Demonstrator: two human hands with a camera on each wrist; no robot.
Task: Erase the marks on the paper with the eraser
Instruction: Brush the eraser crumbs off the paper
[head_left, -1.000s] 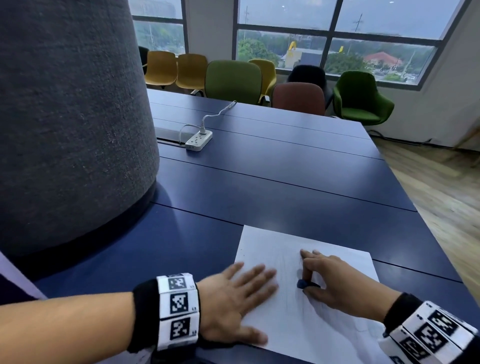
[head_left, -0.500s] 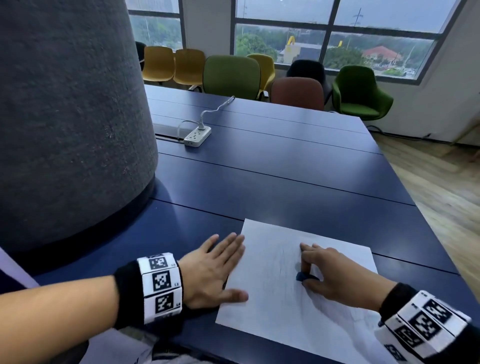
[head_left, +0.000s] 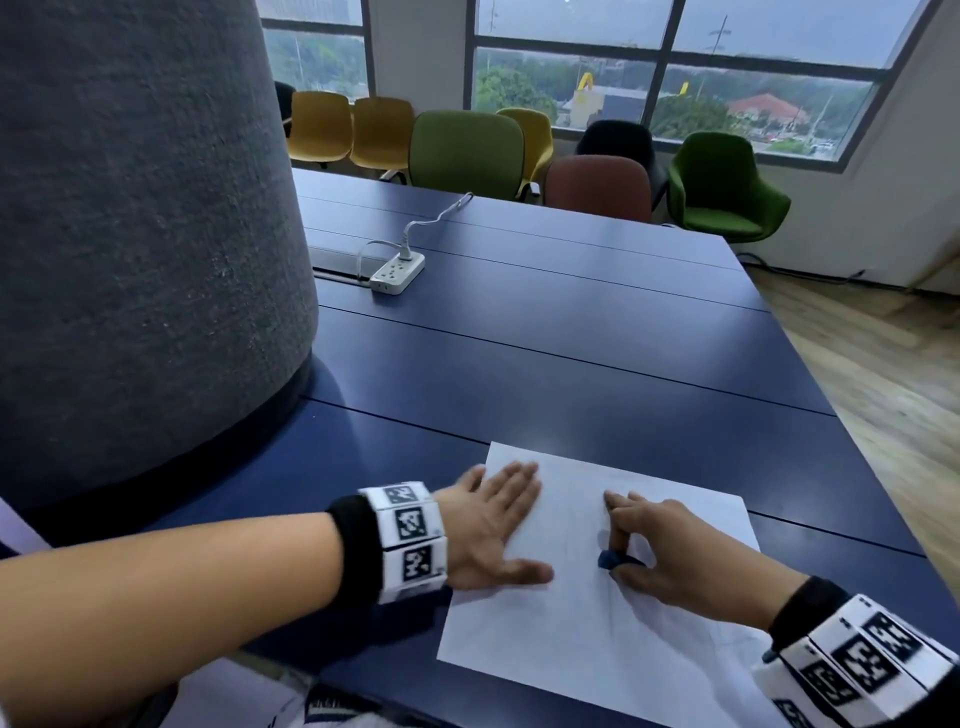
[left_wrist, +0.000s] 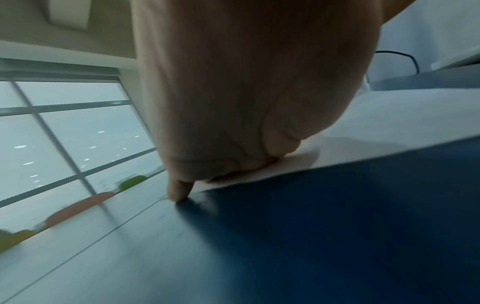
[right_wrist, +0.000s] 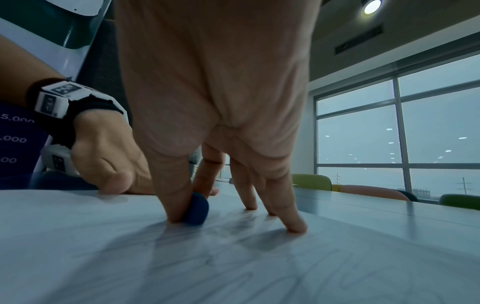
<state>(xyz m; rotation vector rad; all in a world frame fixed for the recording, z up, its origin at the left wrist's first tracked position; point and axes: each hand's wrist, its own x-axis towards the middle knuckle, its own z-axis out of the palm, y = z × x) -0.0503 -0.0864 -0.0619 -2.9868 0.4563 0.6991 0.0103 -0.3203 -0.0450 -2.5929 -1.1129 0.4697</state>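
Step in hand: rubbing out, by my reading. Paper lies flat on the dark blue desk, near the front edge, slightly askew to it. Faint pencil marks run across the near part of the sheet; they show clearly only in the right wrist view, and how much is already gone I cannot tell.

Right hand: grip narrow, thumb and forefinger pinching the small dark blue eraser, which is pressed down on the paper about mid-sheet. The other fingertips are planted on the sheet beyond it, apparently as a brace.

Left hand: grip wide, fingers straight and spread, palm flat on the left edge of the paper. Left wrist view shows part of the hand on the sheet and one fingertip off it, on the bare desk. Holding nothing; it seems to be pinning the sheet.

Elsewhere: white power strip with its cord well back on the desk; large grey fabric-covered column at left; row of chairs under the window.

Next move, as judged: short strokes over the remaining lines nearer the body, with downward pressure kept on the eraser. Left hand should hold firm, otherwise the sheet may slide or crease under the rubbing
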